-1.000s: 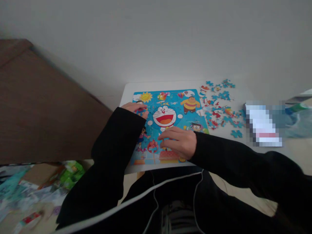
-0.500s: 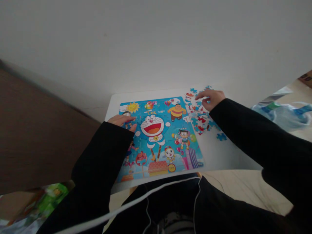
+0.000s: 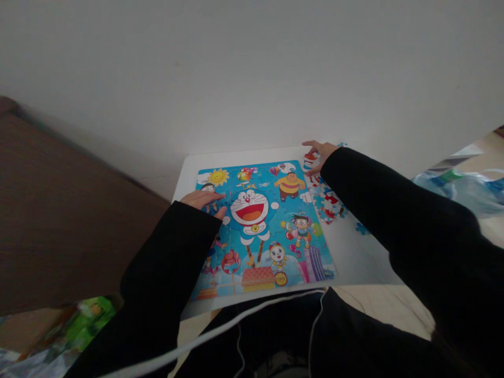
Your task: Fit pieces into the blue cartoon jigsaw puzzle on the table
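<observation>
Long black sleeves; black clothing below; pale cords across it

At 9 o'clock of the puzzle, the left hand and the left sleeve hide part of the printed figures. At 2 o'clock, the right hand covers some loose pieces — whether its fingers touch the piece between them, I cannot tell. The right sleeve hides other pieces, so they cannot be counted. The brown panel at 9 o'clock is cut by the left edge, and the plastic bag at 3 o'clock by the right one. At 8 o'clock the green packet is blurred — its print is unreadable.
</observation>
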The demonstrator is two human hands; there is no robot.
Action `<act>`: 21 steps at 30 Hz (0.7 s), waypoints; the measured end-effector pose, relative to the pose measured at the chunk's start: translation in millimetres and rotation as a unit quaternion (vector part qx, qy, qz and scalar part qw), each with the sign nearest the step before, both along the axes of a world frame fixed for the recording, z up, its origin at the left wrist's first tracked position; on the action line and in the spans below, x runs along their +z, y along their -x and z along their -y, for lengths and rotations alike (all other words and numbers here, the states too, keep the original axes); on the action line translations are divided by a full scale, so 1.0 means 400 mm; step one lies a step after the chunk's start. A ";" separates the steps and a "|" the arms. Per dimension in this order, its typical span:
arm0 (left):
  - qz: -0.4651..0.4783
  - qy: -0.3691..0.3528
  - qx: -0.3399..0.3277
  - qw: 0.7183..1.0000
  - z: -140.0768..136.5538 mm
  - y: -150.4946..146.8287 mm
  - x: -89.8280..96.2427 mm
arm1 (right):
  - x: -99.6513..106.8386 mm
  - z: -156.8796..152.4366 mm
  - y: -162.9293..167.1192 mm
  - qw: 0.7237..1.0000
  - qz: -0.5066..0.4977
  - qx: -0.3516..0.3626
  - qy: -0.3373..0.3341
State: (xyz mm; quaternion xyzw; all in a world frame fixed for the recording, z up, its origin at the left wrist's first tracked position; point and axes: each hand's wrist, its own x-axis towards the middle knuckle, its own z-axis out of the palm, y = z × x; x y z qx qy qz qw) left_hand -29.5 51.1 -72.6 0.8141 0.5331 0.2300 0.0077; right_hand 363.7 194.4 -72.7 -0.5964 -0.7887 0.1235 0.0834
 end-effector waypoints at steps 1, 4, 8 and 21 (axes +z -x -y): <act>-0.001 0.000 0.004 1.000 0.000 -0.001 0.001 | -0.001 0.001 -0.001 1.000 -0.012 -0.003 -0.001; 0.015 -0.007 -0.005 1.000 0.001 -0.002 0.005 | -0.006 0.002 -0.008 0.997 -0.075 0.001 -0.008; 0.021 -0.001 -0.012 1.000 0.000 0.003 0.004 | -0.019 0.003 -0.015 0.986 -0.166 -0.025 -0.005; 0.018 0.000 -0.029 0.999 0.012 0.010 0.031 | 0.064 0.098 0.004 0.824 -0.512 -0.239 0.048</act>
